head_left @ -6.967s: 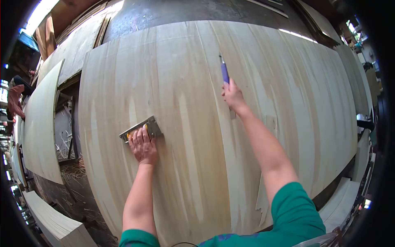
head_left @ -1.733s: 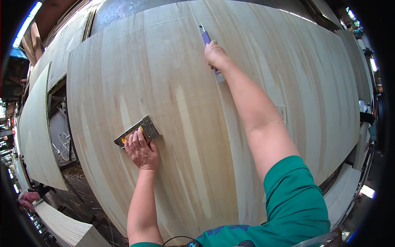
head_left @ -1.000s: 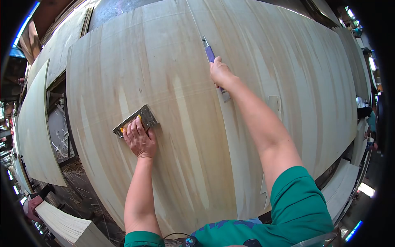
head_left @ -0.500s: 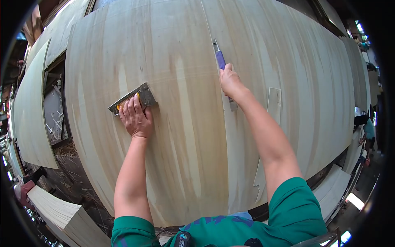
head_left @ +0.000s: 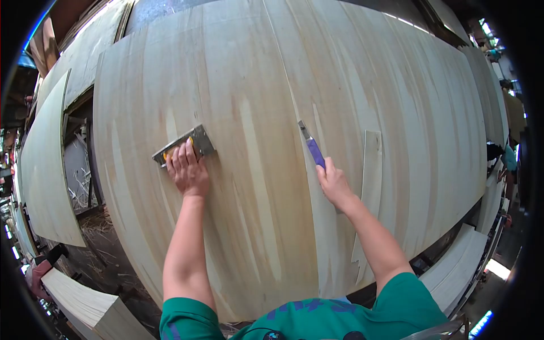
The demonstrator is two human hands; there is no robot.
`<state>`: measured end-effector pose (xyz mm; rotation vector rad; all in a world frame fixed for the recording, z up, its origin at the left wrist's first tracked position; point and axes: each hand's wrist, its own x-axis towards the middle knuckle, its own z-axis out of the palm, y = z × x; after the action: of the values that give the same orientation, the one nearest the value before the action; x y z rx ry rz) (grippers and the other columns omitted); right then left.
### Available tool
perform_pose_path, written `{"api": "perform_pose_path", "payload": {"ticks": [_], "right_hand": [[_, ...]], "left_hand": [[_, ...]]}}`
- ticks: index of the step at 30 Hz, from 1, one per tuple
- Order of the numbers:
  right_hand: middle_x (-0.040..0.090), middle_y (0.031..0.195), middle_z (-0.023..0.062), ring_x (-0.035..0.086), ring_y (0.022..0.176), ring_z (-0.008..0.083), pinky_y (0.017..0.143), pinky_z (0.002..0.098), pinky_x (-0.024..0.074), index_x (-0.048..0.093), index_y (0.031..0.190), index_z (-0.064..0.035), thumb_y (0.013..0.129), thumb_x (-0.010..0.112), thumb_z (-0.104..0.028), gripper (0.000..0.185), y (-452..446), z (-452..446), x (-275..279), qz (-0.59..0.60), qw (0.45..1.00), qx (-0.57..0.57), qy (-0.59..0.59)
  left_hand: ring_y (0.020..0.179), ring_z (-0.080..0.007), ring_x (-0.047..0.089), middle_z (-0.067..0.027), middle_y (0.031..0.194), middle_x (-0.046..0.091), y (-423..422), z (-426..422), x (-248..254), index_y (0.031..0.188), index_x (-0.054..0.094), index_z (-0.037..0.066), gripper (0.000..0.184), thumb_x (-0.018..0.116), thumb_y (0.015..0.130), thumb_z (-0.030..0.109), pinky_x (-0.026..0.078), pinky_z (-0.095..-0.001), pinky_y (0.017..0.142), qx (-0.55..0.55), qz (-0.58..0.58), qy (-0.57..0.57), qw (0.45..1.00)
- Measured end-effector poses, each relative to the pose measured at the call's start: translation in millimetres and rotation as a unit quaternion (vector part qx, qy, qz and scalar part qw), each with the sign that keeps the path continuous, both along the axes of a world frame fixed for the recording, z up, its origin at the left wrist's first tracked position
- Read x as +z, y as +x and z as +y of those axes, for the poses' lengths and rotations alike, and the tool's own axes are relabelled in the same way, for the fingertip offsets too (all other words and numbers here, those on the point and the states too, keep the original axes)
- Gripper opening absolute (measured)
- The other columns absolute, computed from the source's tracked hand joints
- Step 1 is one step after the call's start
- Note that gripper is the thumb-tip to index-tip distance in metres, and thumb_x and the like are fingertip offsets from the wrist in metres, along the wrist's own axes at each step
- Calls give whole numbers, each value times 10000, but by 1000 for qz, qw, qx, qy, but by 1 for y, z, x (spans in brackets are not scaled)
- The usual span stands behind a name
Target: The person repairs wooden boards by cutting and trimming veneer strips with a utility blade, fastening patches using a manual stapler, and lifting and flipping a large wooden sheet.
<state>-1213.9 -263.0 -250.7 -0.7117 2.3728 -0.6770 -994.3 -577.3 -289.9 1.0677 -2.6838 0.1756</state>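
A large pale wood veneer sheet (head_left: 255, 255), streaked with brown grain, spreads out before me. My left hand (head_left: 190, 174) rests on it, fingers curled over a grey metal tool with yellow parts (head_left: 203, 141), whose exact kind I cannot make out. In my right hand (head_left: 335, 184) is a purple-handled knife (head_left: 315, 152), its metal end pointing away from me. The knife's tip lies a little right of a long thin seam in the veneer. To the right of that hand lies a narrow veneer strip (head_left: 372, 161) with a ragged lower end.
Stacked veneer sheets (head_left: 85, 300) stand at the lower left, with another stack (head_left: 456, 266) at the lower right. A separate pale sheet (head_left: 45, 164) lies along the left, beside a dark gap holding wood scraps (head_left: 82, 181).
My right hand has drawn the knife back toward me, from the far part of the seam to nearer the middle. The left hand stays on the metal tool.
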Motion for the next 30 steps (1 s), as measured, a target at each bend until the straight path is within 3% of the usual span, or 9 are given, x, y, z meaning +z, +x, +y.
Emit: {"api": "perform_pose_path", "payload": {"ticks": [3, 7, 11, 17, 23, 25, 27, 29, 30], "right_hand": [[645, 815, 211, 639, 745, 434, 621, 524, 502, 480, 1175, -87, 944, 531, -148, 244, -37, -65, 13, 108, 990, 0, -95], [663, 950, 72, 657, 803, 319, 669, 431, 535, 557, 1089, -156, 774, 636, -3, 358, -89, -229, -13, 315, 840, 160, -412], [631, 764, 23, 670, 750, 234, 642, 380, 534, 587, 773, -158, 779, 689, -197, 109, -100, -302, -46, 325, 840, 310, -305], [627, 677, 13, 655, 623, 242, 521, 378, 513, 574, 709, -155, 772, 742, -340, 258, -146, -314, -49, 360, 853, 144, -349], [676, 758, 63, 657, 640, 254, 579, 372, 530, 651, 785, -136, 805, 775, -356, 254, -168, -315, -42, 283, 873, 223, -328], [667, 702, 47, 608, 579, 183, 574, 333, 505, 680, 825, -108, 821, 783, -404, 314, -191, -315, -21, 76, 904, 264, -327], [673, 694, 101, 550, 594, 108, 597, 310, 473, 700, 850, -58, 844, 746, -479, 424, -226, -327, -14, -90, 918, 143, -358], [671, 681, 90, 524, 576, 84, 556, 301, 461, 700, 832, -45, 851, 744, -467, 425, -236, -313, 11, -86, 960, 28, -264], [665, 675, 96, 546, 539, 125, 525, 316, 462, 705, 829, -74, 849, 745, -458, 387, -217, -310, -4, -1, 910, 32, -414]], "left_hand": [[1323, -225, 410, -27, 1369, 481, -1, 1, 3, 1438, 417, 137, 635, 618, 860, 305, 223, -486, 1176, -1, 4, 19, 1000], [1338, -248, 412, -75, 1372, 496, -2, -1, 6, 1432, 428, 106, 610, 577, 871, 290, 213, -481, 1177, -3, -6, 36, 999], [1330, -259, 425, -85, 1371, 502, 0, -3, 3, 1425, 432, 94, 605, 570, 871, 293, 216, -484, 1177, -21, -8, 18, 1000], [1305, -267, 455, -88, 1358, 516, -1, -2, 0, 1411, 448, 73, 575, 545, 896, 310, 242, -492, 1166, -17, -10, 5, 1000], [1307, -272, 455, -103, 1343, 525, -4, -1, 3, 1407, 452, 63, 575, 550, 883, 281, 238, -491, 1167, -18, -11, 8, 1000], [1304, -275, 456, -104, 1341, 524, -6, 0, 6, 1405, 449, 60, 573, 550, 885, 279, 238, -489, 1166, -16, -15, 10, 1000], [1311, -289, 447, -125, 1346, 519, -7, 0, 8, 1409, 437, 48, 575, 537, 897, 290, 240, -493, 1162, -12, -21, 17, 1000], [1309, -285, 444, -109, 1346, 519, -3, -1, 5, 1405, 442, 55, 570, 542, 887, 271, 232, -498, 1166, -19, -9, 15, 1000], [1310, -283, 443, -104, 1349, 518, -4, -1, 6, 1404, 443, 57, 567, 539, 889, 274, 229, -498, 1167, -13, -8, 18, 1000]]}}
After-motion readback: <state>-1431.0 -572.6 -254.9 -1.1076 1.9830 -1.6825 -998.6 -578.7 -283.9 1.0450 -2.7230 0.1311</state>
